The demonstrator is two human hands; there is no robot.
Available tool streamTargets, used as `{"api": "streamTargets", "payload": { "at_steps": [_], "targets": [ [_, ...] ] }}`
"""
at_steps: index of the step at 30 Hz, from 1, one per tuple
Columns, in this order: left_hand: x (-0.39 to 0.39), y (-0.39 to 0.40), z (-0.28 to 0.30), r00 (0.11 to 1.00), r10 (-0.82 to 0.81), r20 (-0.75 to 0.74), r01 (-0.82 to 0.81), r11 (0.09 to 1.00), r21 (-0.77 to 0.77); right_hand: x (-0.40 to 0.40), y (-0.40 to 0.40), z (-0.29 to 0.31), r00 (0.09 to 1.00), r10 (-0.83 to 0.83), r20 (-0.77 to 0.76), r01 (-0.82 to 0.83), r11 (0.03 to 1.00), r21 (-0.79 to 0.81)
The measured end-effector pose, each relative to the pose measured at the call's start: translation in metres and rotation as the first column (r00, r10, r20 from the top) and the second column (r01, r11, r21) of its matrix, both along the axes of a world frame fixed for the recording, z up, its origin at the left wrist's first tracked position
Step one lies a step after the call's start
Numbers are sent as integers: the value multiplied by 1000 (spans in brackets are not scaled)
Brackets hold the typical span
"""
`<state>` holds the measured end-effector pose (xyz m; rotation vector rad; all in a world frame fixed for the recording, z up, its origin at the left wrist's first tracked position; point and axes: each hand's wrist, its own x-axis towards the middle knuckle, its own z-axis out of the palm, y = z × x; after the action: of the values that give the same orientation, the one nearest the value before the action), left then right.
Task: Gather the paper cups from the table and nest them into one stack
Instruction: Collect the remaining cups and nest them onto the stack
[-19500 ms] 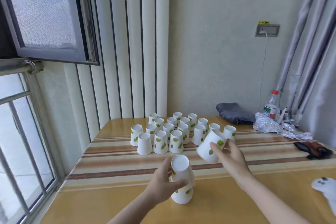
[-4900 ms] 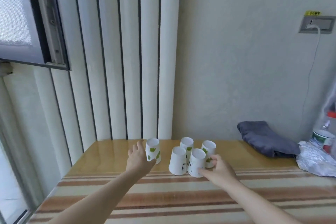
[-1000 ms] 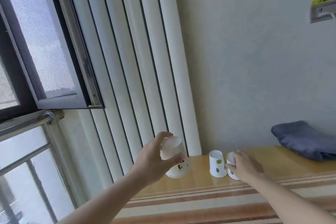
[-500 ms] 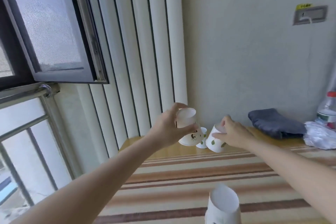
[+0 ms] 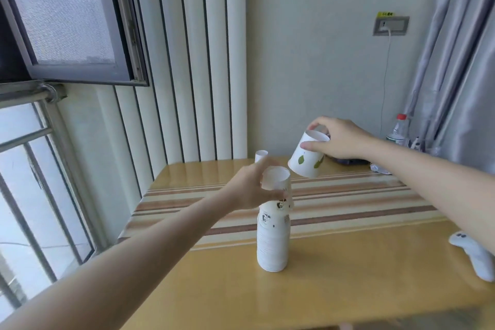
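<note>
Stack (image 5: 272,238) gripped by left hand (image 5: 250,189) | right hand (image 5: 338,139) grasping cup (image 5: 308,155) above

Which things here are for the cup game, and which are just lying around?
For the job: stack, held by left hand; leaf cup in right hand; far cup.

Lying about: bottle, foil, white toy.

One stack (image 5: 272,238), two loose cups (image 5: 307,158), possibly more.
</note>
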<state>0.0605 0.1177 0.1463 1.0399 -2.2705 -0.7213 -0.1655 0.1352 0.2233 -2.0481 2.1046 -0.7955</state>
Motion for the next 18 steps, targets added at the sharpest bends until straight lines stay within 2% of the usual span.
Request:
{"api": "streamTargets", "payload": {
  "at_steps": [3, 6, 8, 11, 14, 18],
  "targets": [
    [-5, -3, -24, 997, 9, 79, -13, 998, 56, 4, 8, 2, 997, 70, 42, -70, 997, -21],
    [-4, -4, -40, 999, 15, 32, -19, 993, 116, 13, 9, -5, 981, 179, 70, -180, 984, 6],
    [0, -5, -43, 999, -19, 41, 11, 984, 176, 21, 8, -11, 979, 202, 19, -202, 979, 18],
    [16, -16, -43, 970, -116, 213, 49, 953, 298, 31, 3, -18, 966, 259, 20, -259, 965, 34],
    [38, -35, -36, 901, -113, 419, -31, 946, 321, 42, 3, -30, 947, 320, 4, -319, 942, 102],
    [49, -64, -32, 883, -3, 469, -142, 951, 274, 54, 2, -62, 902, 429, -35, -414, 886, 207]
  ]
}}
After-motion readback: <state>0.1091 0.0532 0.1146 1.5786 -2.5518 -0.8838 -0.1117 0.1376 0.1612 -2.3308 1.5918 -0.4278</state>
